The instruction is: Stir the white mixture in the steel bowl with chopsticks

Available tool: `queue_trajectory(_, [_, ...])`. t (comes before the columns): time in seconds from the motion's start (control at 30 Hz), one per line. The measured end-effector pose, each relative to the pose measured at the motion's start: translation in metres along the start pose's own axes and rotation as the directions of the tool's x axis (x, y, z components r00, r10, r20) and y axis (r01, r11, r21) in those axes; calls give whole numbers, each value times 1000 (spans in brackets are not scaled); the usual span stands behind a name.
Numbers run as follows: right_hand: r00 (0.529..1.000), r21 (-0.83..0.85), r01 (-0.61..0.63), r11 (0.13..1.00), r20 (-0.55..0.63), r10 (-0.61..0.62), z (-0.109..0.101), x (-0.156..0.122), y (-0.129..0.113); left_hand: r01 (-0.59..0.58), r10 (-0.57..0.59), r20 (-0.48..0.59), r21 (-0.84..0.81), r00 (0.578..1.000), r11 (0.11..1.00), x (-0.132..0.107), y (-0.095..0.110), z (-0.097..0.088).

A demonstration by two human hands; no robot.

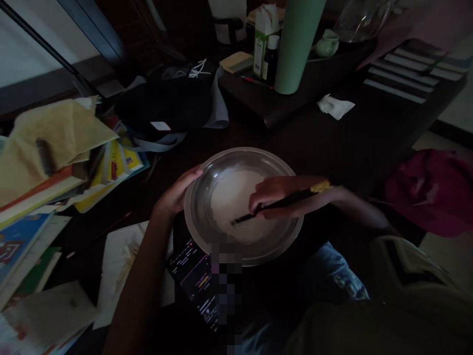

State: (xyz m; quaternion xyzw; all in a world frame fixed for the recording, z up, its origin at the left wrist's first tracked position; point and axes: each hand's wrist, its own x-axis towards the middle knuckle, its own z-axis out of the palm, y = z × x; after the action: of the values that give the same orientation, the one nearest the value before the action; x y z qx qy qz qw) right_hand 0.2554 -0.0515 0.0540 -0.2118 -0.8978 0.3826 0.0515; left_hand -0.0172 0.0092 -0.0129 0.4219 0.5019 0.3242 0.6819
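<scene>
A round metal bowl (197, 224) holds a pale, whitish liquid (232, 197). My left hand (181, 190) grips the left side of the bowl, thumb over the rim and the other fingers mostly hidden by its wall. Over the right half of the bowl, my right hand (273, 195) is closed around dark chopsticks (291, 198) with gold-coloured ends. Their tips slant down to the left and reach the pale liquid. The dim light makes it hard to separate the two sticks.
A lit phone (199, 286) lies by the bowl's near left side. Books and papers (107, 172) pile up at left, near a black bag (166, 98). A green cylinder (297, 49) stands on a raised board; crumpled tissue (336, 106) and magenta cloth (432, 192) are to the right.
</scene>
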Motion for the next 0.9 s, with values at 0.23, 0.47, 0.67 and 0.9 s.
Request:
queue_trajectory(0.23, [923, -180, -229, 957, -353, 155, 0, -8, 5, -31, 30, 13, 65, 999, 997, 1, 2, 0])
queue_trajectory(0.47, [985, -37, -115, 993, -131, 109, -22, -32, 3, -37, 36, 23, 38, 999, 999, 0, 0, -1])
queue_trajectory(0.67, [992, -80, 8, 997, -128, -18, 12, 6, 6, -11, 11, 9, 32, 1000, 999, 1, -1, -2])
queue_trajectory(0.9, [907, -220, -244, 944, -398, 142, 0, -13, 12, -23, 22, 49, 31, 999, 999, 4, -1, -4])
